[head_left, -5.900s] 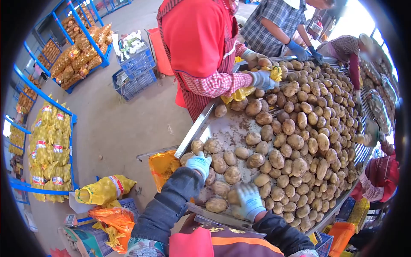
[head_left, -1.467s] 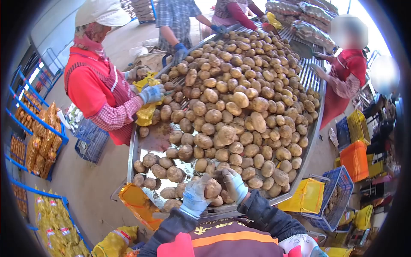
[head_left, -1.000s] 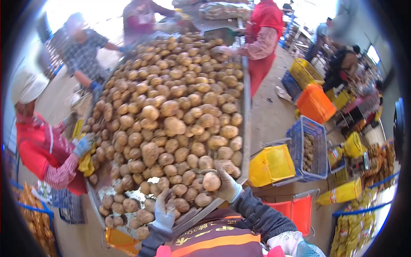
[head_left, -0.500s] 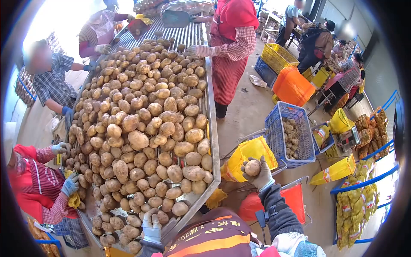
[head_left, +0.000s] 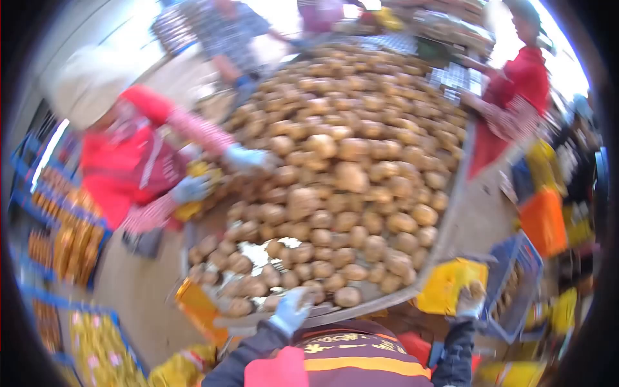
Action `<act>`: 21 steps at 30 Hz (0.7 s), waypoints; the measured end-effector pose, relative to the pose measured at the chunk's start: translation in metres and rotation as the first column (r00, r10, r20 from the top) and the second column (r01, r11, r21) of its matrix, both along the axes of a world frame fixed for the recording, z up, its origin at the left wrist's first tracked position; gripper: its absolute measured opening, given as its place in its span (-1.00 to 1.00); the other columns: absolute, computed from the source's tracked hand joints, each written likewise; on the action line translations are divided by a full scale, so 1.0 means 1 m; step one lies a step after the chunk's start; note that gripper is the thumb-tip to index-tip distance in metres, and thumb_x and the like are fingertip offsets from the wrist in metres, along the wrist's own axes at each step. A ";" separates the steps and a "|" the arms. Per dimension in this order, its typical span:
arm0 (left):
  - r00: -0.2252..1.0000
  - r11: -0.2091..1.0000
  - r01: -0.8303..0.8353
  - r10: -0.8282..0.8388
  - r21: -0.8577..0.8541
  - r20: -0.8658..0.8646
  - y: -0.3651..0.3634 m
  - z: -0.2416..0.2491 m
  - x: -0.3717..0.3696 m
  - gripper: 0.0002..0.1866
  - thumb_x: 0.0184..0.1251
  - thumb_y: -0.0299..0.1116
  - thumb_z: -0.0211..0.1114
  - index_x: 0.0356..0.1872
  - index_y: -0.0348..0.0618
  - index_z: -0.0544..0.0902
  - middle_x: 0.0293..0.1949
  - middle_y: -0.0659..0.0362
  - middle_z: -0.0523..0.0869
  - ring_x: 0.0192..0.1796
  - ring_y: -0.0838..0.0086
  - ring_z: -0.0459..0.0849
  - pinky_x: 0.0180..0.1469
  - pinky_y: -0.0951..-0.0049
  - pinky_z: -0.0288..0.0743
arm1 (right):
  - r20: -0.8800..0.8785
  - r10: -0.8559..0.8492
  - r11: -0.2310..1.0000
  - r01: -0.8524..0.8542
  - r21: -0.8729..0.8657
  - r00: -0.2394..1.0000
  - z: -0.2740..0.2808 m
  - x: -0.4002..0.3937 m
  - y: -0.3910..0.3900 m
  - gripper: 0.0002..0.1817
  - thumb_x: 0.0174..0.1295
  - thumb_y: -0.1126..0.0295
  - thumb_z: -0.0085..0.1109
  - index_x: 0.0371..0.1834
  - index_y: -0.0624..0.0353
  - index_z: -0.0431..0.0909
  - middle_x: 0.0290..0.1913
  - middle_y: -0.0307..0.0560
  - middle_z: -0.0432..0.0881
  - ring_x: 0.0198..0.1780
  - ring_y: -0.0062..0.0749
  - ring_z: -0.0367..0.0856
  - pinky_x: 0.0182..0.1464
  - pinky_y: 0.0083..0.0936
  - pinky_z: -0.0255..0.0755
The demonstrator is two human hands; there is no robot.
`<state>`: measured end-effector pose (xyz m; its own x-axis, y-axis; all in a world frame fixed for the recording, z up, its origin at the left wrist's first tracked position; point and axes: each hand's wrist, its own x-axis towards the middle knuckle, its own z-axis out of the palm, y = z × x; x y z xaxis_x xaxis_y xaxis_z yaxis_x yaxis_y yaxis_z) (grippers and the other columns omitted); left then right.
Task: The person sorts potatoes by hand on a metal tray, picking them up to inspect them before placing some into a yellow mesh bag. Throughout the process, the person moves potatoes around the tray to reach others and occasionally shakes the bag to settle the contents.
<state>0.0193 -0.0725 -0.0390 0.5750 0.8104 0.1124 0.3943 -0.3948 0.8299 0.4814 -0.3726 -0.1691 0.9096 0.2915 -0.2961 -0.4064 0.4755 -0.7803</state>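
- Two gloved hands are in view, blurred by camera motion — the left hand (head_left: 291,308) rests on the near edge of the sorting table (head_left: 451,213), fingers loosely curled over the potatoes (head_left: 335,187) closest to it; I cannot tell whether it actually grips one.
- Right hand (head_left: 469,299) hangs off the table's right corner, at the mouth of the yellow bag (head_left: 445,284), just beside the blue crate (head_left: 516,284). Whether it is closed on anything I cannot tell — too smeared.
- Potatoes cover most of the table in a heap, thinning near the left hand, where bare metal shows between them.
- My read on handling: each potato looks firm, rounded and dusty, solid for its size — no squeeze damage likely, but skins may scuff or bruise if dropped hard.
- Best hold, I judge, is a whole-palm wrap around the middle, fingers spread under the belly; a fingertip pinch on a round, dirty skin could slip, gloves or not.
- Neighbours touch all round, so lifting one may set others rolling toward the edge.
- Across the table, a person in a red apron (head_left: 122,174) reaches gloved hands into the pile; another person in red (head_left: 516,97) stands at the far right side.
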 end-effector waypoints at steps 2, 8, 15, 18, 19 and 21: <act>0.999 0.998 -0.013 0.015 0.059 -0.036 -0.007 0.002 -0.005 -0.79 0.31 -0.30 0.23 -0.13 -0.20 0.59 -0.28 -0.04 0.64 -0.18 0.04 0.63 -0.13 0.18 0.52 | -0.303 -0.294 0.942 0.220 -0.255 0.906 0.043 -0.016 0.056 -0.63 0.33 0.04 0.07 0.05 0.00 0.42 -0.16 -0.27 0.56 -0.20 -0.40 0.52 -0.10 -0.41 0.50; 0.996 0.988 0.050 -0.039 0.145 -0.080 -0.023 -0.005 -0.033 -0.79 0.29 -0.26 0.23 -0.17 -0.15 0.60 -0.29 0.01 0.64 -0.21 0.06 0.62 -0.11 0.20 0.50 | 0.662 0.520 0.821 -0.099 -0.563 0.540 0.135 -0.139 0.211 -0.47 0.32 0.26 0.13 0.31 0.17 0.28 0.11 -0.06 0.44 0.14 -0.31 0.43 0.21 -0.36 0.33; 0.769 0.935 0.337 -0.209 0.106 -0.604 -0.017 -0.005 -0.093 -0.42 0.36 0.02 0.05 0.35 0.07 0.32 0.39 0.19 0.31 0.45 0.28 0.19 0.36 -0.28 -0.13 | 0.300 0.705 0.441 0.066 -0.895 -0.642 0.170 -0.289 0.284 -0.16 -0.22 0.07 0.44 0.23 0.09 0.39 0.27 0.14 0.35 0.35 0.12 0.21 0.36 0.08 0.06; 0.764 0.971 0.192 -0.057 0.143 -0.643 -0.001 -0.021 -0.125 -0.39 0.36 0.13 -0.04 0.36 0.13 0.33 0.42 0.21 0.28 0.47 0.10 0.11 0.39 -0.29 -0.23 | 0.134 0.677 0.381 0.189 -0.905 -0.724 0.156 -0.329 0.301 -0.13 -0.16 -0.04 0.42 0.30 -0.04 0.35 0.37 0.15 0.22 0.42 0.16 0.09 0.39 0.12 0.00; 0.770 0.971 0.191 -0.058 0.143 -0.636 0.002 -0.024 -0.136 -0.39 0.36 0.13 -0.04 0.36 0.13 0.33 0.42 0.21 0.28 0.47 0.10 0.11 0.39 -0.29 -0.23 | 0.052 0.652 0.328 0.220 -0.919 -0.756 0.152 -0.341 0.308 -0.14 -0.12 -0.08 0.38 0.33 -0.09 0.33 0.41 0.17 0.15 0.45 0.17 0.03 0.40 0.14 -0.05; 0.680 0.974 0.183 -0.027 0.134 -0.733 0.011 -0.021 -0.156 -0.39 0.35 0.14 -0.03 0.38 0.19 0.31 0.42 0.26 0.28 0.49 0.04 0.06 0.39 -0.29 -0.25 | -0.035 0.634 0.274 0.266 -0.924 -0.773 0.145 -0.366 0.319 -0.14 -0.07 -0.12 0.34 0.36 -0.15 0.31 0.44 0.19 0.08 0.48 0.18 -0.04 0.42 0.15 -0.09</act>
